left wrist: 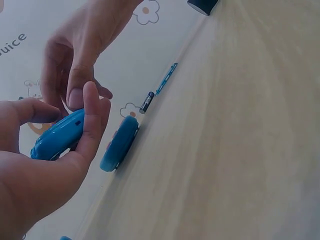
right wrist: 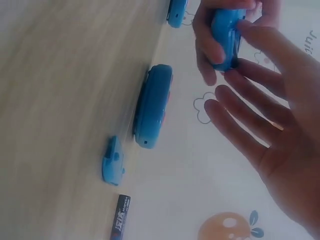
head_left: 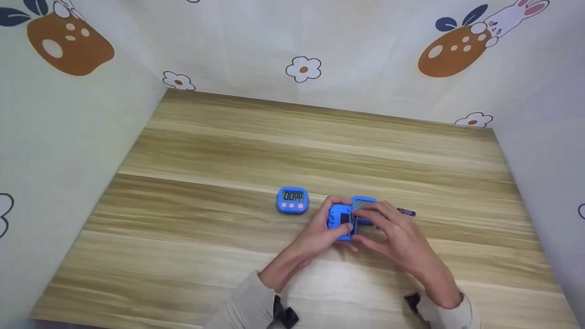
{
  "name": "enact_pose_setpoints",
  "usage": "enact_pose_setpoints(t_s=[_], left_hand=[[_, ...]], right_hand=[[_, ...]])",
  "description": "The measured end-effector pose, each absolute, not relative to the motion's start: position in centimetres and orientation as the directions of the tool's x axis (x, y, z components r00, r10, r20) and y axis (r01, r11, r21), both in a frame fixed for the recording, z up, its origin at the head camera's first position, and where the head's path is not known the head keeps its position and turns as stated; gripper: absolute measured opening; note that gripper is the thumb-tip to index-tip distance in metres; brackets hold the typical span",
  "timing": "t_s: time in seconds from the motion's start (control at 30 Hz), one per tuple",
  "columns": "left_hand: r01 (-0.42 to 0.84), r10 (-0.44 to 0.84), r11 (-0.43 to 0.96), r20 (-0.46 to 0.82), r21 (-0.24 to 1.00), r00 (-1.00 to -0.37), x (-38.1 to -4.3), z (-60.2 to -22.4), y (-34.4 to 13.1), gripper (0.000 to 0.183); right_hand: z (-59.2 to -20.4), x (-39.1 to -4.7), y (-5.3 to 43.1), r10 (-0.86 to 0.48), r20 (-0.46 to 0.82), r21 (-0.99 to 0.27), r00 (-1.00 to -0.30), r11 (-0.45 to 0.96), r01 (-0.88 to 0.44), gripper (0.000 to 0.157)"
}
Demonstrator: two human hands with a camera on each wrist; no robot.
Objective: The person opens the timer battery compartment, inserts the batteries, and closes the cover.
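My left hand [head_left: 315, 233] grips a blue digital timer [head_left: 337, 223] with its back turned up, showing a dark recess. The left thumb lies across that back. At the timer's right edge, my right hand [head_left: 402, 233] pinches with thumb and fingertips; its other fingers spread loosely in the right wrist view. The held timer [right wrist: 226, 37] appears edge-on there, raised above the table. Just beyond the hands lies a second blue timer [head_left: 364, 200], partly covered by them. Close to it are a small dark battery [head_left: 407, 212] and a small blue cover [right wrist: 113, 162].
A third blue timer [head_left: 292, 200], with pink buttons and zeros on its display, sits left of the hands. The wood-grain table [head_left: 205, 146] is bounded by patterned white walls [head_left: 242, 41] at the back and sides.
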State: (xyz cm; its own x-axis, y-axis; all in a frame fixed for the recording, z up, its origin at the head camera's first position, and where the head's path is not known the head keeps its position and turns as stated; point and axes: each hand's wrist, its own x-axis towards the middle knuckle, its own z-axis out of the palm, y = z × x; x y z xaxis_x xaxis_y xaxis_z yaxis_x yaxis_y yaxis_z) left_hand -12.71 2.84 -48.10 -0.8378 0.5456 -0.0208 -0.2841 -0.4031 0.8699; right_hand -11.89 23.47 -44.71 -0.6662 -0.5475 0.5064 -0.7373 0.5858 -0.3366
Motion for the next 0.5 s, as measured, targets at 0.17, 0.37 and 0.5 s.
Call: enact_pose_setpoints(t_s=[0.17, 0.37, 0.5], left_hand=[[-0.262, 0.548, -0.389, -0.007, 0.883, -0.836, -12.6, -48.1, 2.9, 0.047], [-0.262, 0.523, -0.399, -0.017, 0.879, -0.852, -12.7, -47.9, 2.8, 0.047], [-0.256, 0.53, -0.434, 0.014, 0.864, -0.848, -12.6, -48.0, 2.9, 0.053]], right_hand=[[-44.7, -11.7, 23.4, -0.448, 0.406, -0.647, -0.796, 0.474, -0.597, 0.032], [-43.7, -11.2, 22.8, -0.286, 0.256, -0.906, -0.923, 0.262, -0.332, 0.024], [-43.3, -11.1, 22.0, -0.207, 0.207, -0.927, -0.956, 0.272, -0.259, 0.024]])
